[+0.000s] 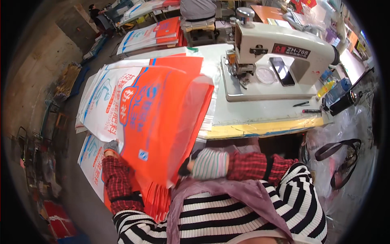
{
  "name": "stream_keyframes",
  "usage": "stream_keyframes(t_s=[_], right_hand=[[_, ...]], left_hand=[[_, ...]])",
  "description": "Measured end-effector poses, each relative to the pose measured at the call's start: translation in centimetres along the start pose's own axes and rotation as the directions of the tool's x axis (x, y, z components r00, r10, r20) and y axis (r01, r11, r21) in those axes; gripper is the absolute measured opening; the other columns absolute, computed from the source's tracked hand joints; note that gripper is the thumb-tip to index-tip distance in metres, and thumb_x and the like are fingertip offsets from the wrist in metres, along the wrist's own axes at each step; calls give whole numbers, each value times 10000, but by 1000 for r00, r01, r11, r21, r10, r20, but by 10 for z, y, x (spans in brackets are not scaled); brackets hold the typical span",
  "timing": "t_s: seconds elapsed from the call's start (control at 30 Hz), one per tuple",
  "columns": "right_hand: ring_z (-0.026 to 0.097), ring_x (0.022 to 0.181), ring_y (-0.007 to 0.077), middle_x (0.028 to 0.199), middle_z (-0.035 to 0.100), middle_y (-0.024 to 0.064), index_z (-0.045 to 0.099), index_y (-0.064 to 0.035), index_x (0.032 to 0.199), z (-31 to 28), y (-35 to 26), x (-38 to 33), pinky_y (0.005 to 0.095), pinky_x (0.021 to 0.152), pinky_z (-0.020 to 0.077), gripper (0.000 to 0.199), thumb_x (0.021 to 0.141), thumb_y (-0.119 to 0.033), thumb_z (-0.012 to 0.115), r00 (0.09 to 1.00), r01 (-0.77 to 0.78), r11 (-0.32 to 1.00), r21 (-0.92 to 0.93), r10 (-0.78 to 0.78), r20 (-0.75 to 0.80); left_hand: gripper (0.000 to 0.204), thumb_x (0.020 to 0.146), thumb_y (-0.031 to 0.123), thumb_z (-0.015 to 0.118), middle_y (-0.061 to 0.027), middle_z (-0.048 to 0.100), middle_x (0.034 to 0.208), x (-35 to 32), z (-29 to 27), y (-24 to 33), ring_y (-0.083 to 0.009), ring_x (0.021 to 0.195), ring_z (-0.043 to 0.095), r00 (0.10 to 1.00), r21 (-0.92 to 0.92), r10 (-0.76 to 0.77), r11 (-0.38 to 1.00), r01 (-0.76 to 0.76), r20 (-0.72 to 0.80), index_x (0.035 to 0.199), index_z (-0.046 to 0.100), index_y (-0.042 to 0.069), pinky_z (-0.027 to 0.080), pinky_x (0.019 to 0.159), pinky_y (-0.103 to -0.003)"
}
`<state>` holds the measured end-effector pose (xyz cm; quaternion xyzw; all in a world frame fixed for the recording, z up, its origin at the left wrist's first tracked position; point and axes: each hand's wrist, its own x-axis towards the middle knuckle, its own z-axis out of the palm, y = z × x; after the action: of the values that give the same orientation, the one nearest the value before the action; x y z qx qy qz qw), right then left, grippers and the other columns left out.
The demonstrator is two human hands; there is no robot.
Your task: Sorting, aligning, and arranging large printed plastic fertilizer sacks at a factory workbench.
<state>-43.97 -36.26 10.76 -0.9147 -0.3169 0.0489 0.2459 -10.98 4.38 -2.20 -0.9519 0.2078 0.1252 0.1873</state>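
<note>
A large red-orange and white printed sack stretches in front of me, its right side bulging and slightly blurred. At its lower left edge my left hand, in a grey glove, is closed on the material. My right hand, in a striped glove with dark fingertips, is closed at the sack's lower right edge; its fingertips are partly hidden. Beneath and behind lie more flat sacks on the table. A further pile of red sacks hangs by my lap, under the held one.
A white sewing machine stands on the table to the right, with a phone and a round clear dish on its base. Pens and bottles lie near the right edge. Beyond are more sack piles and a seated person.
</note>
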Motion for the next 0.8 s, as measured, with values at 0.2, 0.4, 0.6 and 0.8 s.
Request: stream_keyframes(t_s=[0.2,0.4,0.6,0.8], right_hand=[[570,765,304,842,554,118,538,-55,1004,-1,101,-32,370,698,474,318,723,-143,659,428,-438,869,229,425,-798],[459,1082,357,1142,486,194,461,-32,1216,-1,75,4,421,934,389,551,668,-18,515,683,-121,990,76,139,-718],[566,946,291,1044,582,151,504,-66,1214,12,99,4,365,786,468,487,727,-47,504,688,-260,945,200,327,-648],[547,561,82,678,611,68,649,-36,995,25,114,-22,220,560,458,302,777,23,449,483,-150,388,910,831,-275]], left_hand=[[605,728,307,650,-163,569,1162,-102,-70,6,-312,1078,541,787,3,-537,826,563,304,1264,452,110,434,913,-404],[483,808,362,591,-172,610,1012,-42,-192,100,-319,937,592,987,-793,-150,606,53,-48,1113,497,-1,465,784,-384],[726,848,613,338,-249,492,1223,49,-222,244,-369,1155,468,973,-316,229,921,-229,-38,1193,485,-8,376,960,-415],[833,825,670,272,-193,324,1395,56,-183,297,-319,1298,309,993,-116,5,993,9,121,1315,385,6,257,1056,-418]])
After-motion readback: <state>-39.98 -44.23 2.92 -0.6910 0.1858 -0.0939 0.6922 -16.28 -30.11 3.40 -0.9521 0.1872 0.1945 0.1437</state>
